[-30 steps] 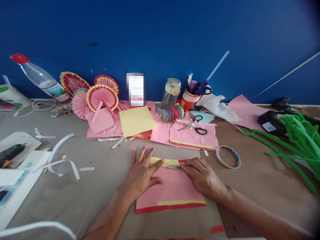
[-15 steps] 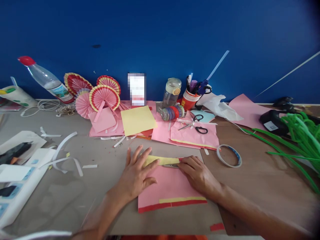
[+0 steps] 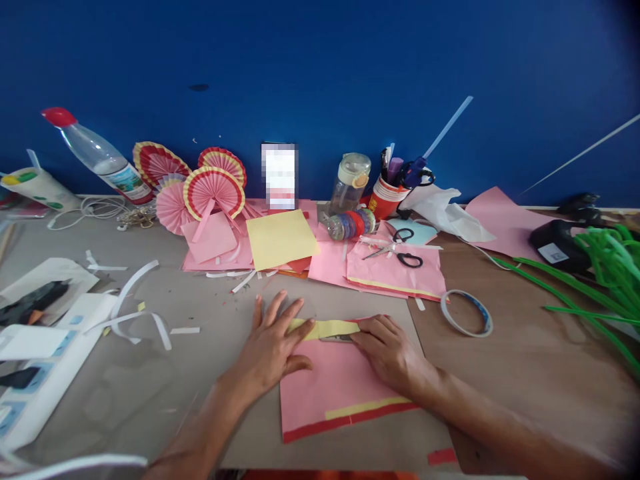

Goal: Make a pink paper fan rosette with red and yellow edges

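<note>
A pink sheet of paper (image 3: 330, 383) lies on the desk before me, with red and yellow strips along its near edge. My left hand (image 3: 273, 347) is flat on the sheet's left side, fingers spread, pressing the yellow strip (image 3: 333, 328) at the far edge. In my right hand (image 3: 387, 347), closed fingers grip a slim silvery utility knife (image 3: 335, 338). The knife lies nearly level along the lower side of the yellow strip, pointing left; its handle is mostly hidden by the hand.
Behind the sheet are scissors (image 3: 400, 251), a yellow sheet (image 3: 281, 239), folded paper fans (image 3: 213, 193) and a cup of pens (image 3: 386, 200). A tape roll (image 3: 466, 313) lies to the right, near green pipe cleaners (image 3: 610, 267). On the left sits a power strip (image 3: 55, 373).
My right hand and the knife have shifted slightly left along the yellow strip. The sheet has tilted a little, its near left corner lower. The view has turned slightly left.
</note>
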Demonstrator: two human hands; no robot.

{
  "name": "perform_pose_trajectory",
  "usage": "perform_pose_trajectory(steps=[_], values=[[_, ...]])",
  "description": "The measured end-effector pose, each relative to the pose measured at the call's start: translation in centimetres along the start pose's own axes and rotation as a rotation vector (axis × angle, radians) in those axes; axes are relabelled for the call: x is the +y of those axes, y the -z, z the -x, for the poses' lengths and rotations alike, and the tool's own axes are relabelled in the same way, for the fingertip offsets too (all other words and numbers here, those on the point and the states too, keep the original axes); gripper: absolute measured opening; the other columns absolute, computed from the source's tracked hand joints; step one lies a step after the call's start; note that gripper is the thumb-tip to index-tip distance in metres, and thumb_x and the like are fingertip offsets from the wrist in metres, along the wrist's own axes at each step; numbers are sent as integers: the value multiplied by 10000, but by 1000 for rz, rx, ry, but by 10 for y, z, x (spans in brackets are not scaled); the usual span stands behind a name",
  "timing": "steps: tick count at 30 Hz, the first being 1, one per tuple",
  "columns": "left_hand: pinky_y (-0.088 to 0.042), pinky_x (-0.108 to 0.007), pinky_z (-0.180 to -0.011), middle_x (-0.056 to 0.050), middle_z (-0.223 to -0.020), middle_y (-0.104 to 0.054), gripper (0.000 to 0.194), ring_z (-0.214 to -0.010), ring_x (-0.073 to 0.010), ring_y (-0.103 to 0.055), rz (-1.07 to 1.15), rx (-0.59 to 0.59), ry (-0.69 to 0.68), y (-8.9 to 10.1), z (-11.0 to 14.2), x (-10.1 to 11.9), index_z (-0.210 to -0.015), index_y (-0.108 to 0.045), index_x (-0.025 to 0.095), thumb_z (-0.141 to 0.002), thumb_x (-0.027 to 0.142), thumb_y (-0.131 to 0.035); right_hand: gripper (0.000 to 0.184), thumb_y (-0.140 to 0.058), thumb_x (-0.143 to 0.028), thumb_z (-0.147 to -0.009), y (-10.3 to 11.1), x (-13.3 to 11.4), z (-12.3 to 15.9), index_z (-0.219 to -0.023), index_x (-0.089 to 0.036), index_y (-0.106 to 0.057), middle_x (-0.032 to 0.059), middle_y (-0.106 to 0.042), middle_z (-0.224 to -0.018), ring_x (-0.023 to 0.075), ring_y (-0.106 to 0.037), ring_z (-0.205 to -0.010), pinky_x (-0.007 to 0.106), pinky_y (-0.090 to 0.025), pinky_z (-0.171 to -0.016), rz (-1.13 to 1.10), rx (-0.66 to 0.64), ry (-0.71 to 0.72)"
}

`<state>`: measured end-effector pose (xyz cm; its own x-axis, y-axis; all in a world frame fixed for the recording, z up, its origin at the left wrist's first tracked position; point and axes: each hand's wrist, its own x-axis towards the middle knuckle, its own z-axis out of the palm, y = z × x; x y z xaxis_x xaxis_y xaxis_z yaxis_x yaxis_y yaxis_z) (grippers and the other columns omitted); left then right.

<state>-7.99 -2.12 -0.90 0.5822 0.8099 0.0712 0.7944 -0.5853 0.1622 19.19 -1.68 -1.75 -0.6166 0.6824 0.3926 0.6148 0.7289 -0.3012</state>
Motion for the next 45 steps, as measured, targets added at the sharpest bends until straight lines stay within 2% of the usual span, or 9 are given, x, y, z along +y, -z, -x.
perform_pose_trajectory(steps=[12, 18, 29, 34, 37, 40, 45], values=[[-158, -750, -1012, -113, -1453, -405, 668, -1362, -441, -202, 7, -25, 16, 1, 0, 2, -1316, -510, 321, -771, 696, -420, 283, -397, -45, -899, 2, -7, 4, -966, -165, -644, 84, -610, -859, 185, -524, -788, 335, -448, -727, -7, 6, -23], [-145, -737, -1029, -95, -1459, -392, 653, -1368, -427, -196, -5, -32, 28, 4, -2, 3, -1331, -485, 342, -764, 666, -488, 264, -422, -41, -894, -3, -15, -2, -987, -151, -643, 86, -618, -864, 190, -541, -812, 324, -456, -732, -18, 21, 33], [-138, -747, -1022, -95, -1461, -390, 676, -1367, -428, -190, 13, -33, 22, 6, -3, 5, -1343, -466, 331, -752, 655, -518, 265, -413, -27, -884, -14, -26, -8, -1004, -137, -622, 91, -627, -888, 194, -523, -811, 342, -449, -743, -36, 3, 5], [-171, -696, -1053, -134, -1455, -395, 729, -1362, -391, -222, 25, 32, 17, 8, 13, -5, -1373, -436, 242, -782, 670, -457, 278, -383, -39, -896, -13, -24, -7, -985, -139, -627, 99, -610, -883, 198, -519, -817, 346, -446, -746, -39, -39, -8], [-155, -662, -1079, -125, -1464, -379, 650, -1374, -367, -206, 7, 83, 14, 9, 30, -11, -1364, -448, 269, -814, 615, -479, 307, -363, -38, -897, -13, -24, -6, -988, -158, -630, 94, -603, -879, 197, -521, -810, 343, -443, -741, -37, -54, -20], [-136, -682, -1071, -110, -1463, -380, 584, -1373, -378, -200, 3, 54, 13, 8, 39, -12, -1320, -498, 296, -821, 599, -486, 305, -368, -45, -902, -14, -23, -6, -985, -173, -633, 87, -597, -875, 199, -518, -809, 343, -437, -741, -24, -68, -32], [-126, -726, -1042, -102, -1453, -400, 611, -1363, -414, -194, 27, -7, 38, 5, 39, -13, -1309, -514, 299, -800, 636, -478, 287, -388, -44, -899, -14, -23, -8, -943, -170, -643, 72, -583, -835, 185, -505, -770, 327, -432, -725, -27, -46, 0]])
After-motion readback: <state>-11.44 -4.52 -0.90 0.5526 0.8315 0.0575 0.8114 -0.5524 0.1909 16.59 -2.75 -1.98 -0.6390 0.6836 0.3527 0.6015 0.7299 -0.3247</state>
